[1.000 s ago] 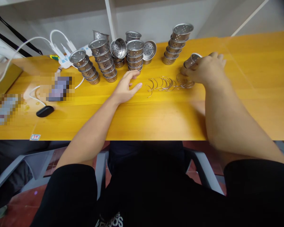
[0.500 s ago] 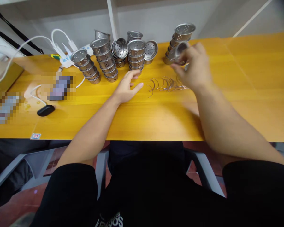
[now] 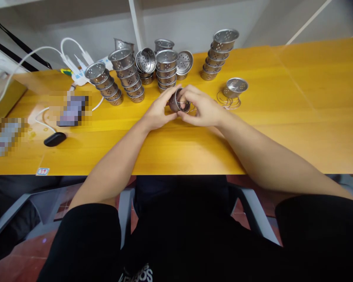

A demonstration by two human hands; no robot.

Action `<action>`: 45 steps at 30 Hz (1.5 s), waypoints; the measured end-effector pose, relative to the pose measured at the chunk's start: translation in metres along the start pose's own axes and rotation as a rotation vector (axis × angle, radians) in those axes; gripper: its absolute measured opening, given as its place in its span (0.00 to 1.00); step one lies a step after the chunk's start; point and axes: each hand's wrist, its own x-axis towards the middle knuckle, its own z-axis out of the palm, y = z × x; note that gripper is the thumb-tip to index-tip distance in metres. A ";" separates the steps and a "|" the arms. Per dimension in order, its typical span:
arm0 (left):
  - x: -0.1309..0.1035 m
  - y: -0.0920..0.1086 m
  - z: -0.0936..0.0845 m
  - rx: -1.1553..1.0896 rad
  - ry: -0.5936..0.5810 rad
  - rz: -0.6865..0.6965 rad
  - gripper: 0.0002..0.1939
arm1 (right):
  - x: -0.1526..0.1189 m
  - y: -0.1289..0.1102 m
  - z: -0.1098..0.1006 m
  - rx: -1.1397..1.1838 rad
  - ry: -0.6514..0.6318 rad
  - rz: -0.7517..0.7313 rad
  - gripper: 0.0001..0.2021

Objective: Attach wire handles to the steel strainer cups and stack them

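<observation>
Between my two hands, a small metal cup [image 3: 174,102] lies tilted with its opening toward the right. My left hand [image 3: 160,109] grips it from the left, thumb below and fingers over the top. My right hand [image 3: 200,106] holds the cup's right side, with fingertips at its opening and a thin wire by them. Right of my right hand, another perforated cup [image 3: 236,87] stands beside several curved wires [image 3: 230,102]. Behind are stacks of perforated cups, one at the right [image 3: 216,56] and one at the centre [image 3: 167,66].
More cup stacks [image 3: 129,76] stand at the back left. A phone [image 3: 73,111], a black oval object [image 3: 55,139] and white cables [image 3: 44,121] lie on the left of the yellow table [image 3: 176,156]. A grey wall rises behind.
My right hand has moved left from the right stack, bringing a cup to my left hand, which now grips it too. A cup standing by the wires at the right has come into view.
</observation>
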 end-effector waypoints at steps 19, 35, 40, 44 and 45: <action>0.003 -0.004 -0.011 0.160 0.022 0.060 0.42 | 0.000 0.025 0.011 0.108 0.171 0.116 0.45; -0.002 -0.006 -0.009 0.104 -0.027 0.011 0.51 | -0.001 0.030 0.016 0.105 0.166 0.113 0.44; -0.002 -0.007 -0.008 0.067 0.011 -0.005 0.56 | -0.001 0.032 0.013 0.094 0.151 0.114 0.40; -0.003 -0.009 -0.010 0.118 0.014 -0.011 0.53 | -0.002 0.035 0.000 0.014 0.179 0.155 0.33; -0.004 -0.010 -0.011 0.133 0.010 -0.015 0.52 | -0.003 0.037 -0.003 -0.028 0.195 0.181 0.31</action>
